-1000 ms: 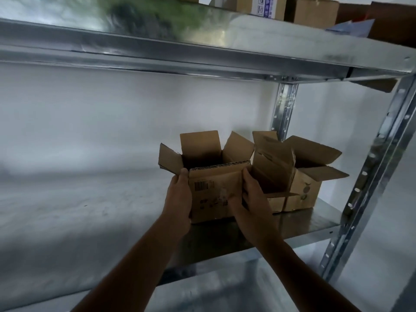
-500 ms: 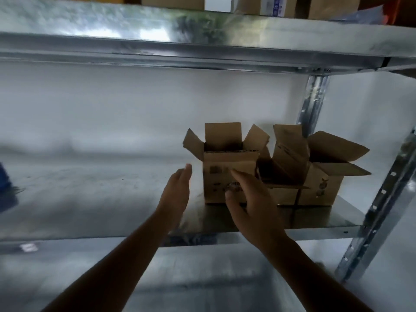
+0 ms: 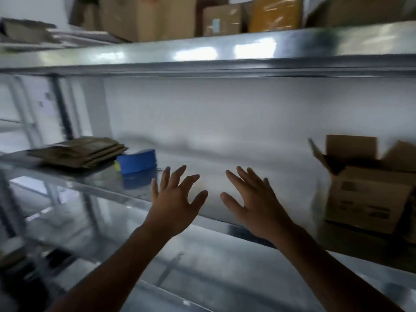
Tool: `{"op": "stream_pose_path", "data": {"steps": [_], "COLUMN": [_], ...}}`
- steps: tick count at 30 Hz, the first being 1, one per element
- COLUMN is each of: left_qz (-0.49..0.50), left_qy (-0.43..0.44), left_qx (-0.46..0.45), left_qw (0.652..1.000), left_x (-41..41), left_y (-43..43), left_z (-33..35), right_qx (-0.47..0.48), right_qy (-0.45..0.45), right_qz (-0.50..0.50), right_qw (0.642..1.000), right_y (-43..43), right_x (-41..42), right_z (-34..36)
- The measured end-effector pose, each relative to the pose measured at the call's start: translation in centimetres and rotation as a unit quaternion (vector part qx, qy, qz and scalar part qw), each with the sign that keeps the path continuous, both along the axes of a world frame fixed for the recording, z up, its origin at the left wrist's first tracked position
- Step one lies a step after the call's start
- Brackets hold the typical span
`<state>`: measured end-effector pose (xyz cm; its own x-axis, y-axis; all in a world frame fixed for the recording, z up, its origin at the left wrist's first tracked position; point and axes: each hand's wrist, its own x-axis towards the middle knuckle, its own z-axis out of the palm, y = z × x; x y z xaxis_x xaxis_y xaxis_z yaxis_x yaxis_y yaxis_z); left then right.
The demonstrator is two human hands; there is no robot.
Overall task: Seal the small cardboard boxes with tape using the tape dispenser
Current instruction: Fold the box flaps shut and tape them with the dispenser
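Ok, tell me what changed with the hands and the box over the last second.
Both hands let go of the open cardboard box. The left hand and right hand now hover open, fingers spread, left of it and apart from it. The view swung left, bringing a blue tape dispenser into sight. The box stays on the shelf, flaps up, unsealed.

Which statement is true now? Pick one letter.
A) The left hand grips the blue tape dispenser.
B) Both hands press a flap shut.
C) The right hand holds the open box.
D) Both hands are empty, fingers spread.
D: the left hand and right hand hold nothing, fingers spread, with the blue tape dispenser apart to their left and the open box apart to their right.
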<state>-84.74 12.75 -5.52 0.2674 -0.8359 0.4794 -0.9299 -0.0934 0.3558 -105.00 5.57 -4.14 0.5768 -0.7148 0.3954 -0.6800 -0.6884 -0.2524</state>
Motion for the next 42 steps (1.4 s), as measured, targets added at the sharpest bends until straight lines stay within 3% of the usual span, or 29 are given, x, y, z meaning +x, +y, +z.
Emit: {"op": "stream_pose_path", "data": {"steps": [10, 18, 30, 42], "left_qz": [0.132, 0.136, 0.156, 0.165], "left_qy": [-0.001, 0.019, 0.006, 0.03], "left_qx": [-0.031, -0.027, 0.029, 0.093], "left_qw": [0.991, 0.99, 0.987, 0.981], "left_x": [23.8, 36.9, 52.8, 66.5], "left_y": [8.8, 11.4, 2.8, -8.5], "left_z": [0.2, 0.8, 0.3, 3.0], "right_qx": [0.005, -0.004, -0.001, 0.081], "right_qy": [-0.027, -0.041, 0.004, 0.05], "right_qz": [0.083, 0.116, 0.124, 0.043], "right_qw": [0.996, 0.992, 0.992, 0.995], "right_y": [5.1, 6.5, -2.9, -11.7], "right_x": [25.9, 39.8, 56.6, 67.1], "right_z": [0.2, 0.1, 0.0, 0.1]}}
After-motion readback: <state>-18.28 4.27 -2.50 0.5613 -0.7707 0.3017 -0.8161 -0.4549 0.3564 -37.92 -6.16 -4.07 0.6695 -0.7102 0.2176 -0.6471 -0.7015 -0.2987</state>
